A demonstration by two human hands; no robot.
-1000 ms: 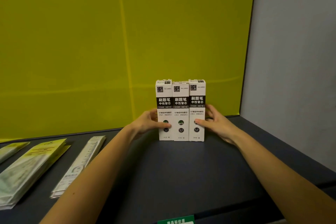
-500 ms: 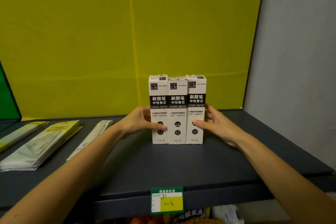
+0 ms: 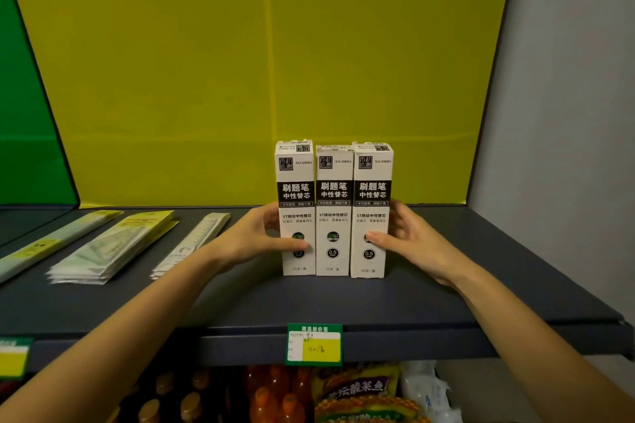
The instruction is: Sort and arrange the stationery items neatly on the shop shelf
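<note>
Three refill boxes (image 3: 333, 209), upright and touching on grey shelf (image 3: 343, 302), liable to topple on uneven release, being tall and narrow; white card, black band, matching print; clasped at either end by left hand (image 3: 254, 237) and right hand (image 3: 409, 244), thumbs across fronts; flat packets (image 3: 110, 247) well left.

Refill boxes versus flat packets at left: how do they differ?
The refill boxes stand upright; the packets lie flat. The boxes are white with black bands; the packets partly yellow. The left grip and right grip hold the boxes; the packets are untouched. Both rest on the shelf.
</note>
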